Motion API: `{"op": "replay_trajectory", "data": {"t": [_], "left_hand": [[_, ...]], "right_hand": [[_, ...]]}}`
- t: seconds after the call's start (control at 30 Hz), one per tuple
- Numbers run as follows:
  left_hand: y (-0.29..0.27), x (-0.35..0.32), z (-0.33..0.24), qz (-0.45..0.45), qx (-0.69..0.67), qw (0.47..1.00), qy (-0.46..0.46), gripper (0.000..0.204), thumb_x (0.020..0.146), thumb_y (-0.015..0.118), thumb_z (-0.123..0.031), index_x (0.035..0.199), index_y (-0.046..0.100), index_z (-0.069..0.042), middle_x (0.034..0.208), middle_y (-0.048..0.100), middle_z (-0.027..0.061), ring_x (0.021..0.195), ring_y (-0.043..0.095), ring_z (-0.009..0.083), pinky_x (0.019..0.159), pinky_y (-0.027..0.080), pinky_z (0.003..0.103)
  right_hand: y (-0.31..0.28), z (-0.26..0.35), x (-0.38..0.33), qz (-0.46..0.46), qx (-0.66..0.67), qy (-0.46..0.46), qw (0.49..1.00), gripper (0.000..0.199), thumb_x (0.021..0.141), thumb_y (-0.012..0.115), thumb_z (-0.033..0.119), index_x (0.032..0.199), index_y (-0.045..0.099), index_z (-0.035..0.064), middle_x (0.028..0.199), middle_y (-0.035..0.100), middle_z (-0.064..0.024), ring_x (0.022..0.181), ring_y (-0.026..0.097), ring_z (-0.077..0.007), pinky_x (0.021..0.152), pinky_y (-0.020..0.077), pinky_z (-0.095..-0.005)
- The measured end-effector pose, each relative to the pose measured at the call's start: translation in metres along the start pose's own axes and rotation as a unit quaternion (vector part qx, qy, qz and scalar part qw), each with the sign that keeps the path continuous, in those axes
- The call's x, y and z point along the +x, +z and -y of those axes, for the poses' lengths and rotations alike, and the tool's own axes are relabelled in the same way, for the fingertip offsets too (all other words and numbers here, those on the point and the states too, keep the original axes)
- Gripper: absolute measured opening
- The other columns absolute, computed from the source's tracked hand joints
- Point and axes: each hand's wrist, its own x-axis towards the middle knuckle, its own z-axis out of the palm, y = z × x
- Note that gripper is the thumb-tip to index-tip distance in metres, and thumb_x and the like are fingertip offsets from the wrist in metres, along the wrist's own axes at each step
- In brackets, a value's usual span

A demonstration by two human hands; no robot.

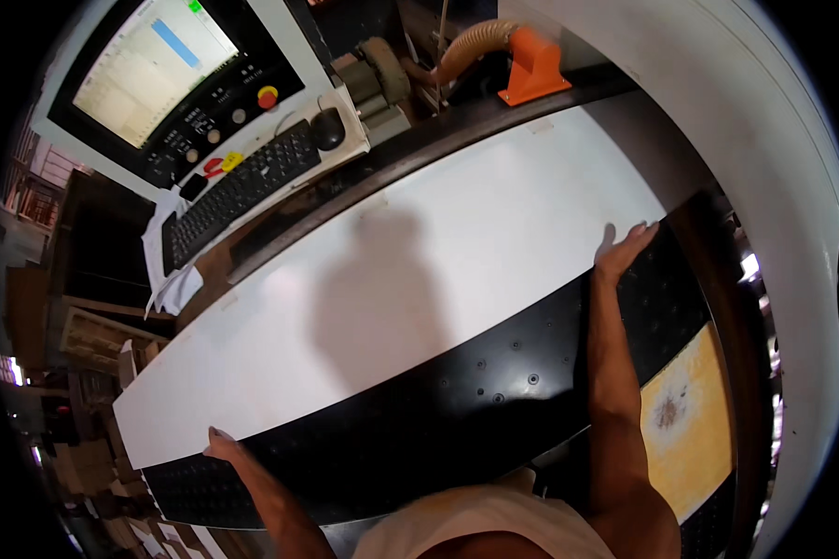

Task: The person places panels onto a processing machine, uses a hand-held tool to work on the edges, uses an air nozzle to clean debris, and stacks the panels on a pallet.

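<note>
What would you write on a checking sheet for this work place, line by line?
Surface: black table dotted with small round fittings
Job's things: one long white board, lying flat, with a shadow across it
Clutter: black keyboard, black mouse, small red item and yellow item
Hands: left hand at the board's near edge, left end; right hand at the same edge, right end; grip unclear
Cables: too unclear to tell
Surroundings: lit screen, orange hood, ribbed hose, large white machine part
</note>
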Motion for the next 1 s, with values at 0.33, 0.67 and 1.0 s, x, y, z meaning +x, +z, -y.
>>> {"op": "replay_trajectory", "data": {"t": [0.33,0.67,1.0], "left_hand": [[-0.049,0.005,-0.012,0.113,-0.143,0.982,0.042,0.062,0.087,0.073,0.002,0.132,0.031,0.013,0.121,0.055,0.0282,0.094,0.064,0.0327,0.081,0.063,0.043],[-0.101,-0.016,-0.027,0.314,-0.147,0.938,-0.018,0.076,0.096,0.067,-0.02,0.154,0.023,-0.001,0.153,0.039,0.0199,0.14,0.039,0.0291,0.118,0.03,0.04],[-0.2,0.085,-0.015,0.41,-0.021,0.912,0.012,0.093,0.096,0.069,-0.022,0.161,0.005,-0.003,0.165,0.021,0.0228,0.151,0.028,0.034,0.121,0.03,0.043]], "right_hand": [[0.014,-0.063,0.009,0.131,-0.59,-0.224,0.764,0.069,0.101,0.054,0.048,0.145,0.045,-0.0042,0.151,0.037,-0.0299,0.14,0.038,-0.0437,0.118,0.0265,-0.0531],[-0.073,-0.027,-0.159,0.11,-0.346,-0.256,0.896,0.065,0.098,0.067,0.038,0.134,0.051,-0.0138,0.128,0.059,-0.035,0.118,0.061,-0.0427,0.102,0.0504,-0.0455],[0.009,0.155,-0.516,0.365,-0.445,-0.274,0.77,0.08,0.1,0.053,0.056,0.138,0.045,-0.0149,0.128,0.056,-0.0375,0.114,0.057,-0.054,0.1,0.0467,-0.0564]]}}
